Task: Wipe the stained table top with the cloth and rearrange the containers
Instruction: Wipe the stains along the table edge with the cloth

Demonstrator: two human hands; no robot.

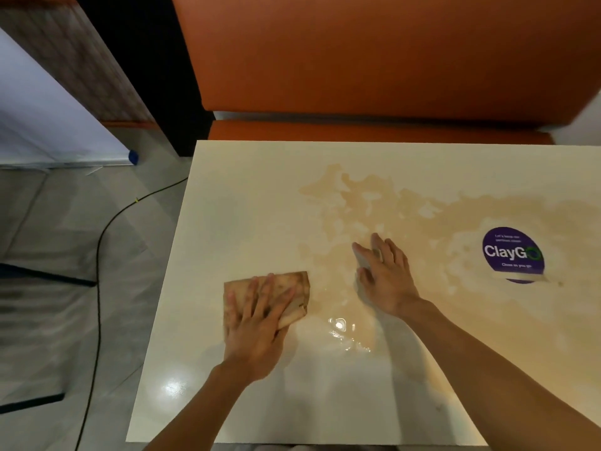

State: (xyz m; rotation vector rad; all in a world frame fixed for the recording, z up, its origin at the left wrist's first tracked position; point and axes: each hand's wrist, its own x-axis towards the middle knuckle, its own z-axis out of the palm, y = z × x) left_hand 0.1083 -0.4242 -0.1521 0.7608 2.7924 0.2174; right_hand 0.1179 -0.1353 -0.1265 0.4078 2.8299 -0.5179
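Observation:
A cream table top (247,196) carries a wide brownish wet stain (406,219) across its middle and right. My left hand (257,323) lies flat with spread fingers on a folded, brown-stained cloth (297,284) at the table's left-centre. My right hand (383,275) rests palm down on the wet stain, fingers apart, and a small pale thing shows under its fingers; I cannot tell what it is. No containers are in view.
A round purple "ClayGo" sticker (514,253) sits on the table's right side. An orange bench seat (374,60) stands behind the far edge. A black cable (100,255) runs over the grey floor on the left, near dark chair legs (48,278).

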